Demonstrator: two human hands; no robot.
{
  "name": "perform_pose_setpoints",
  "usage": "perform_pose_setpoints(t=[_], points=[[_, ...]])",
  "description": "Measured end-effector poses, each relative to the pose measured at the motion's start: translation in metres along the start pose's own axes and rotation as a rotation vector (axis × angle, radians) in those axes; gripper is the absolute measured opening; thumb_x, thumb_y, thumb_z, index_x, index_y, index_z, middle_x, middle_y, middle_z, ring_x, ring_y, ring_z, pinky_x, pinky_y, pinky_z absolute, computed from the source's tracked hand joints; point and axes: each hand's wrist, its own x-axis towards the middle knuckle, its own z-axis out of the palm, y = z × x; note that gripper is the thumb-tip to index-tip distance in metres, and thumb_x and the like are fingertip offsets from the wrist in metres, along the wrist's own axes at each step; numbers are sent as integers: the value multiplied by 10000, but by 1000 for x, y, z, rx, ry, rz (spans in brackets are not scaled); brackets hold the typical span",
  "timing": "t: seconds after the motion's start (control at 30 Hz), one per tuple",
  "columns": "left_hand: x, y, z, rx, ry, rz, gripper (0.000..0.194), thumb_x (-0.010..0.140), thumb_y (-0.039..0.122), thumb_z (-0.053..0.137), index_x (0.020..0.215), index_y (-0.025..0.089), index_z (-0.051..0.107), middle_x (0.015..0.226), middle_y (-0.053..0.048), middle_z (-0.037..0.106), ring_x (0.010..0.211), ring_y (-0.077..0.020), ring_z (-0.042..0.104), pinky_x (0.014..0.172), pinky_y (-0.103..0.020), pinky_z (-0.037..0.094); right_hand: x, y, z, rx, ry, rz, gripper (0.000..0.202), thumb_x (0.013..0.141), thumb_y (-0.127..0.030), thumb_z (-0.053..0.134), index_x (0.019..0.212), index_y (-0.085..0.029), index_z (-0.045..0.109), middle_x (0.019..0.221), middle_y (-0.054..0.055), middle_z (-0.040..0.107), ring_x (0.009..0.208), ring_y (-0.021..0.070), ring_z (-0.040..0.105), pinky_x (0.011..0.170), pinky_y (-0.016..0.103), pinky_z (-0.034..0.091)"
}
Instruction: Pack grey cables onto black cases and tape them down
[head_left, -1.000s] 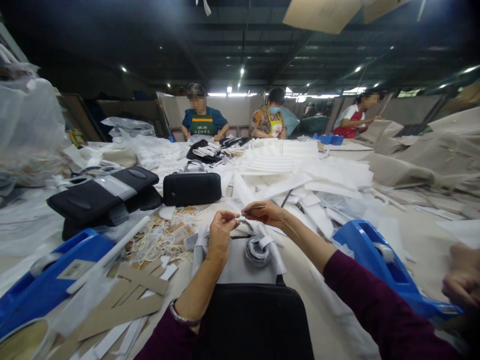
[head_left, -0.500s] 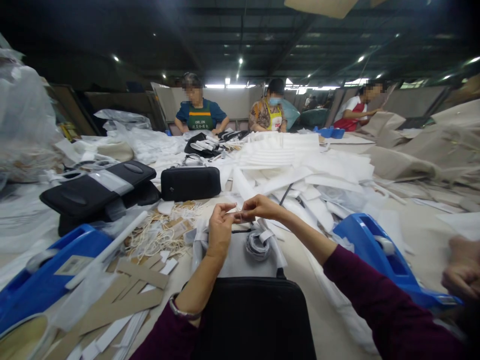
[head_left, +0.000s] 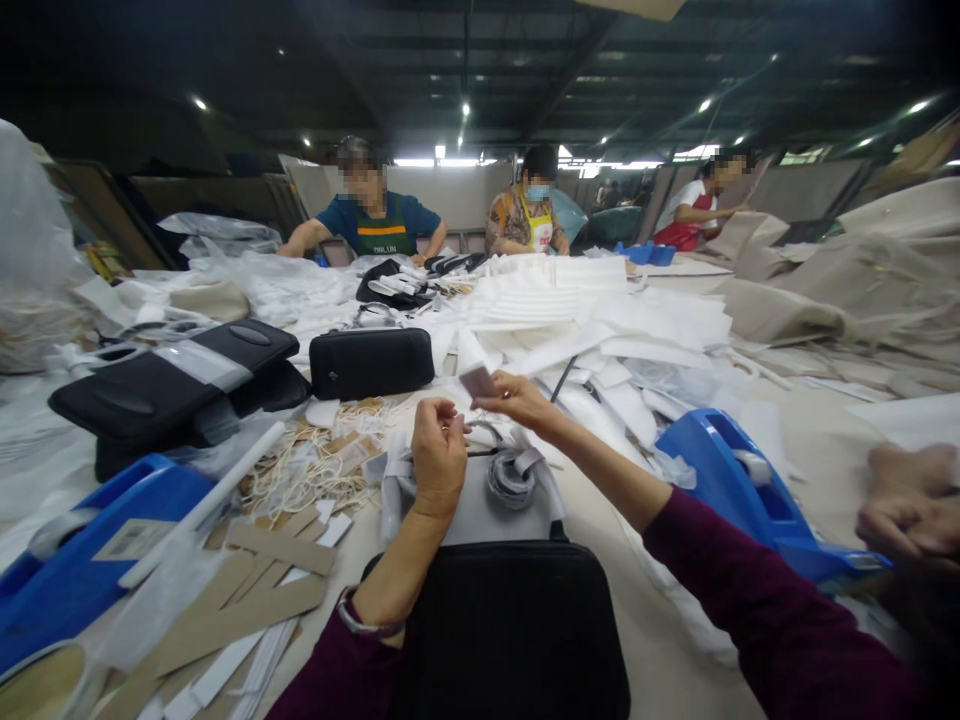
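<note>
r. hand: thumb + fingertips pinch a small brownish card by its near edge; rest of card sticks out free. l. hand: fingers curled, thumb close to index, narrow; can't tell if a thin cord is pinched there.

card pos.: in air, above & beyond grey panel, white sheets behind. on panel: wrapped coil. black case just in front of panel, nearest wearer.

risks (my est.):
- card slips, b/c held at one edge only; small, could get lost in sheets or string pile to l.
- if a cord runs from card, could snag on coil or dark handle, both close below hands.
- r. sleeve passes near blue tape dispenser; a low elbow could knock it.

writing:
- green apron, co-worker opp.: approx. "omlun", lower part cut off.
- yellow apron: red print, too small.
- l. dispenser: white sticker, illegible.
- upright black pouch: tiny pale mark, lower l., unreadable.
- card: no print made out.
</note>
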Motion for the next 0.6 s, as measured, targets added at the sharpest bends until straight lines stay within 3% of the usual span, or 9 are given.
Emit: perform_pose_setpoints(t=[0.1, 0.17, 0.27, 0.33, 0.47, 0.53, 0.6], points=[[-2, -3, 2, 162, -263, 39, 78, 798, 145, 545, 786, 216, 574, 719, 3, 596, 649, -157, 577, 656, -269, 415, 9, 9, -12, 166, 313, 202, 232, 762, -367, 666, 764, -136, 655, 646, -4, 512, 610, 113, 439, 582, 246, 375], [-2, -7, 4, 306, -443, 99, 122, 771, 106, 552, 723, 213, 588, 718, -13, 616, 690, -177, 568, 686, -291, 398, 11, 18, -23, 142, 474, 386, 190, 782, -313, 645, 770, -128, 604, 623, 1, 496, 570, 112, 423, 542, 250, 376], [-2, -8, 6, 405, -502, 169, 128, 761, 92, 542, 719, 207, 581, 766, -34, 611, 757, -198, 556, 715, -307, 389, -9, 24, -35, -7, 573, 537, 231, 691, -165, 703, 887, -132, 585, 767, 38, 545, 665, 137, 484, 593, 263, 428], [-3, -5, 6, 415, -450, 238, 111, 774, 106, 532, 746, 204, 575, 796, -43, 597, 807, -209, 548, 744, -312, 388, -42, 14, -34, -95, 547, 498, 371, 680, -163, 704, 1027, -146, 575, 908, 65, 558, 749, 156, 516, 653, 281, 457], [-9, 12, -2, 411, -301, 387, 97, 842, 209, 526, 763, 205, 583, 741, -46, 579, 740, -195, 533, 714, -303, 364, -137, -32, 3, 7, 408, 508, 645, 797, -473, 584, 1333, -180, 377, 1025, 105, 563, 872, 231, 584, 745, 373, 506], [-16, 22, -7, 384, -338, 459, 183, 856, 264, 540, 687, 210, 581, 635, -33, 554, 631, -169, 511, 646, -293, 335, -183, -46, 30, 31, 421, 541, 779, 751, -527, 614, 1387, -215, 291, 1087, 119, 561, 1001, 276, 573, 815, 408, 502], [-25, 31, -10, 388, -491, 527, 275, 873, 311, 530, 620, 209, 564, 567, -29, 542, 561, -153, 497, 596, -290, 302, -217, -45, 52, 36, 492, 573, 900, 701, -513, 648, 1428, -265, 178, 1193, 131, 527, 1026, 291, 580, 873, 451, 489]])
